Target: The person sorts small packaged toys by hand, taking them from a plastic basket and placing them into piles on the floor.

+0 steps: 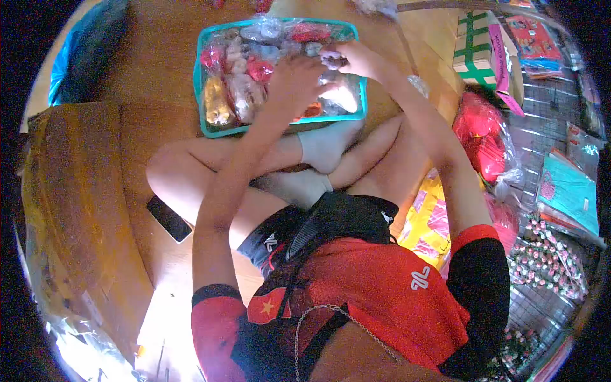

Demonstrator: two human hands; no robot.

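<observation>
A small purple-and-white plastic-wrapped piece (331,60) is held at the upper right of a rectangular teal plastic tray (200,83), the fingers of the right hand (358,60) being curled on it. The left hand (298,77) is held over the middle of the tray, its fingers towards a white wrapped bundle (344,99); whether anything is gripped by it cannot be told. The tray is packed with clear-wrapped pieces, among them a golden-yellow bundle (217,102) in the near left corner (the film is glossy and probably slippery). Each piece is best pinched through its contents rather than by loose film, with its neighbours steadied by the other hand. Dark handwriting is borne by a bright pink paper strip (501,60) but cannot be read surely; a yellow star is shown on a red flag patch (267,306), and no brand name can be made out
</observation>
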